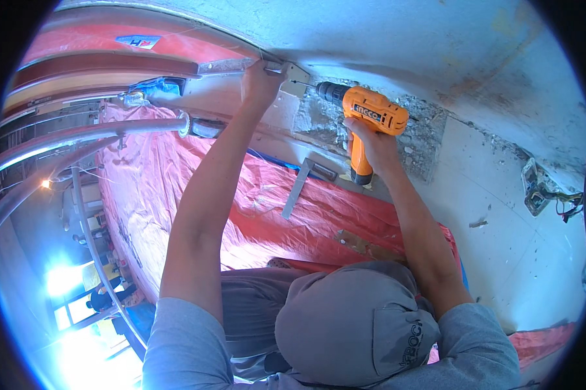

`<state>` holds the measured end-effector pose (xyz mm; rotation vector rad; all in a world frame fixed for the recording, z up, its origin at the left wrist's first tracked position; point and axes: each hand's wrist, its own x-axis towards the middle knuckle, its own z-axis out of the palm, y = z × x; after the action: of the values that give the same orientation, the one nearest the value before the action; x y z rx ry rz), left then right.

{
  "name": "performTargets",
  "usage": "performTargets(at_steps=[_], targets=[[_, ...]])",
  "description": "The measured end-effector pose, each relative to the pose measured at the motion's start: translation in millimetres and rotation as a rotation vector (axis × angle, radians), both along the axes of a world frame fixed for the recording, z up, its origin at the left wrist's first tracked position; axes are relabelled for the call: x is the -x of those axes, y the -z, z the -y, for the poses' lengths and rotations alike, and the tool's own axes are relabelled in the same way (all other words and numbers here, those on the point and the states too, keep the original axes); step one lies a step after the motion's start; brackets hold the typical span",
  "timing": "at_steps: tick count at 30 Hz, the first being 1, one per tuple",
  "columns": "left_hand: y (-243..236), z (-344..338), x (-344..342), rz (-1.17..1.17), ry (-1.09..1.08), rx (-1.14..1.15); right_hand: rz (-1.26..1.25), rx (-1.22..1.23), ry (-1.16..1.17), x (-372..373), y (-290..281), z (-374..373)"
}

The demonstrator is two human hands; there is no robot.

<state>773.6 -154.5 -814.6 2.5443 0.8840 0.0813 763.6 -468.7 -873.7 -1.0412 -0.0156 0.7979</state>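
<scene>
My right hand (pixel 377 146) grips an orange cordless drill (pixel 374 110) by its handle, with the index finger up near the trigger. The drill lies level, its black chuck (pixel 332 93) and thin bit (pixel 303 83) pointing left. Close to the bit's tip, my left hand (pixel 262 83) is closed around the end of a grey metal bar (pixel 225 67) by the wall. A pale plate (pixel 296 73) with a cut corner stands just right of that hand. How the bit's tip meets the plate is too small to tell.
A try square (pixel 297 188) lies on red tarpaulin (pixel 267 227). Rough broken mortar (pixel 423 140) runs along the wall's base. Loose wires hang from an electrical box (pixel 535 188) at right. Curved metal tubes (pixel 85 138) cross the left side. A person (pixel 101 299) is far off at lower left.
</scene>
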Motion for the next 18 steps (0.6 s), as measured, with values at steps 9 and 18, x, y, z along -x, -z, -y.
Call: performTargets(at_steps=[9, 18], targets=[[-12, 12, 4, 0.034, -0.03, 0.003, -0.041, 0.006, 0.014, 1, -5, 3], [-5, 2, 12, 0.112, -0.031, 0.125, -0.33, -0.011, 0.02, 0, 20, 9]])
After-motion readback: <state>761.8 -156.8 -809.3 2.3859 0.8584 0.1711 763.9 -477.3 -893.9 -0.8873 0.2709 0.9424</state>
